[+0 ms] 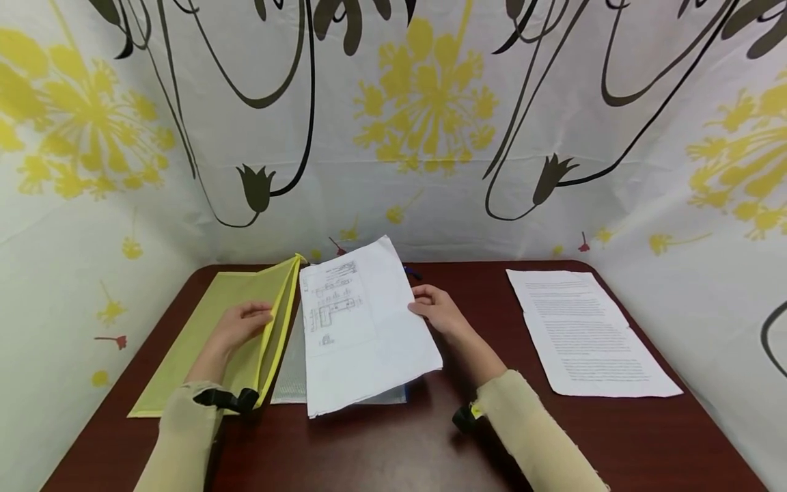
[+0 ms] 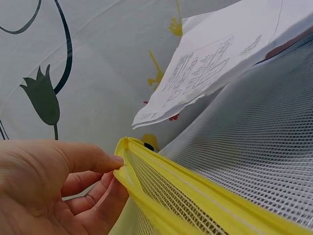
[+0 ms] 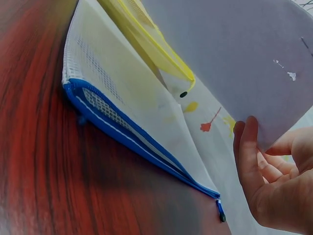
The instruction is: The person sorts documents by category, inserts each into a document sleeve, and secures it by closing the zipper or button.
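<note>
My left hand (image 1: 242, 326) pinches the edge of a yellow mesh zipper pouch (image 1: 193, 328), whose mouth gapes along the zipper. In the left wrist view, thumb and fingers grip the yellow zipper edge (image 2: 128, 171). A small stack of white paper sheets (image 1: 393, 328) is in my right hand (image 1: 439, 311), pinched at the right edge and tilted above the table. Drawn diagrams and handwriting show on the top sheet. Beneath the sheets lies a white mesh zipper pouch (image 1: 292, 383), mostly hidden in the head view; its blue zipper (image 3: 142, 142) shows in the right wrist view, partly open.
Printed sheets (image 1: 581, 335) lie at the right side of the dark reddish-brown table (image 1: 393, 451). A patterned cloth (image 1: 393, 137) with flowers hangs behind and around the table. Black straps with small cameras sit on both wrists.
</note>
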Demonstrator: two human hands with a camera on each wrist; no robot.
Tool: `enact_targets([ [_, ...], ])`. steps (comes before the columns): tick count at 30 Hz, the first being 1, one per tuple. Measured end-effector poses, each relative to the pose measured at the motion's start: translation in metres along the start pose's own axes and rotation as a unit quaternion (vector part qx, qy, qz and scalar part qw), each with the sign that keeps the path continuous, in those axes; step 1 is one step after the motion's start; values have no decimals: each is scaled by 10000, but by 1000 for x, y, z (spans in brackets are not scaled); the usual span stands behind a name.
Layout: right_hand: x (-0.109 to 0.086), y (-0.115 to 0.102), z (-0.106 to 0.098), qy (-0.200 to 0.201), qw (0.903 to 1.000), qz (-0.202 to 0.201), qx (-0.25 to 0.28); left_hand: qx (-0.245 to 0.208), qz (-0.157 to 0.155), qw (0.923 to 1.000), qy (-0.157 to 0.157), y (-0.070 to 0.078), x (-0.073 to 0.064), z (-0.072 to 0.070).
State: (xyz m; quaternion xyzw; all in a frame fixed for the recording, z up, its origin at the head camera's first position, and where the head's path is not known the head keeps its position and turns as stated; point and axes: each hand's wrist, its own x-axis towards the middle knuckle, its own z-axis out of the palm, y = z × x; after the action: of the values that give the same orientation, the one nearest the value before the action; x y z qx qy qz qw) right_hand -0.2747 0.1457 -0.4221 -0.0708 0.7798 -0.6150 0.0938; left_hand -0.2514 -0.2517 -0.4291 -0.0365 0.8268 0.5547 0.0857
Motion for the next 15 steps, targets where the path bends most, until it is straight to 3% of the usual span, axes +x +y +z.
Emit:
enact_targets([
  [11,1,-4,16,-132,9994,-318,104,12,39,10000,27,0,-1,-1],
  [15,6,-4,23,-68,9998,-155,130,10,-3,10000,42,1,0,-1],
])
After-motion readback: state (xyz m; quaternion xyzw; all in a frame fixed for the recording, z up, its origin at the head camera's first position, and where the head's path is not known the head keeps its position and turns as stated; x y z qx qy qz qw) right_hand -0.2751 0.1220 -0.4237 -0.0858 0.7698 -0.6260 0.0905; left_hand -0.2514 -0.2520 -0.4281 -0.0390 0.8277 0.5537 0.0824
